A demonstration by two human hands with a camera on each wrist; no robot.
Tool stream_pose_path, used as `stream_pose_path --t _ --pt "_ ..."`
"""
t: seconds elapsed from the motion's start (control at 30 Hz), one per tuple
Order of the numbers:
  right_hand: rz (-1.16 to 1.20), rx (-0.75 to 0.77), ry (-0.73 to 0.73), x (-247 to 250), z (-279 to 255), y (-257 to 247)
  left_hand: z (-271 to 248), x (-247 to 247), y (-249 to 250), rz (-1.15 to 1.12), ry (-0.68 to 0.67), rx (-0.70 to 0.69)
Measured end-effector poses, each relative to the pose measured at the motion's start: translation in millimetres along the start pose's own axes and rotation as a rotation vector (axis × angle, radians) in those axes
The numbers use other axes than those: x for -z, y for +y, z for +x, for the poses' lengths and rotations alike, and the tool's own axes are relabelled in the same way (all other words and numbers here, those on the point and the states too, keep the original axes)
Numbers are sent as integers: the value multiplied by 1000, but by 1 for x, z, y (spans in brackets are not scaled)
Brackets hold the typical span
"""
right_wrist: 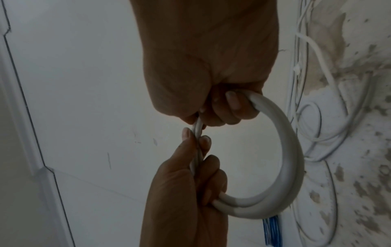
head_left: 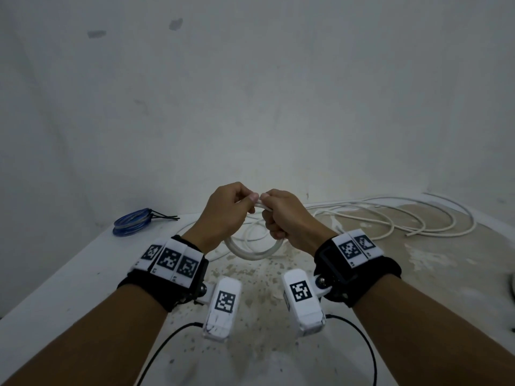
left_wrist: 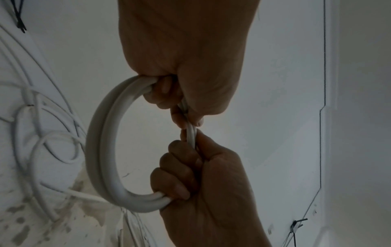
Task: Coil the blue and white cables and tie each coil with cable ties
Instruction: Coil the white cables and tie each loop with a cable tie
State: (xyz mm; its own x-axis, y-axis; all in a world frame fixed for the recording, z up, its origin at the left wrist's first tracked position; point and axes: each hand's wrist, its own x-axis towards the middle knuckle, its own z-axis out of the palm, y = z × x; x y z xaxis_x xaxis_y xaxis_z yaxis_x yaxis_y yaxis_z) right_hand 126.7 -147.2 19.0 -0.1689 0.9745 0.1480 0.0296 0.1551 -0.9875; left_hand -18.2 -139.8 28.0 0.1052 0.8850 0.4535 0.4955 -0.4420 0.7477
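White cable point(head_left: 252, 253): small coil held above table point(head_left: 69, 274), left hand point(head_left: 223, 211) and right hand point(head_left: 284, 215) both gripping the top so loops stay stacked.

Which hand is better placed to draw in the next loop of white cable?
Right, probably. The loose white cable trails on the table on the right hand's side, while the left hand can keep gripping the white coil.

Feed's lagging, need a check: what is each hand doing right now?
Left hand: closed, gripping the white cable coil.
Right hand: closed, gripping the same coil, beside the left hand.
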Motion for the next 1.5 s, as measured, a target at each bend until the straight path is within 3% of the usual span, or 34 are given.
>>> stream_pose_path --t 0.2,0.5,0.73,0.8,0.97,1.03,1.2,1.37,1.5 --pt "-14 33 -4 10 -6 5 -6 -8 15 -98 -23 112" --pt "-70 38 112 40 -21 10 -8 -37 37 -39 -9 29" --pt "-73 -8 169 94 -55 11 -13 -85 55 -42 -42 -18" --pt "-194 -56 276 123 -65 17 -14 -98 57 -60 -76 -3" --pt "-871 -263 525 212 -97 35 -17 -121 63 -138 -142 36" --pt "-1031 -341 604 241 -117 40 -18 -127 68 -166 -152 40" --pt "-1140 -444 759 296 -161 46 -23 -133 76 -172 -178 52" --pt "-1002 -658 723 321 -203 58 -28 -129 79 -184 -203 63" --pt "-1168 -648 765 318 -208 65 -30 -126 82 -183 -208 69"
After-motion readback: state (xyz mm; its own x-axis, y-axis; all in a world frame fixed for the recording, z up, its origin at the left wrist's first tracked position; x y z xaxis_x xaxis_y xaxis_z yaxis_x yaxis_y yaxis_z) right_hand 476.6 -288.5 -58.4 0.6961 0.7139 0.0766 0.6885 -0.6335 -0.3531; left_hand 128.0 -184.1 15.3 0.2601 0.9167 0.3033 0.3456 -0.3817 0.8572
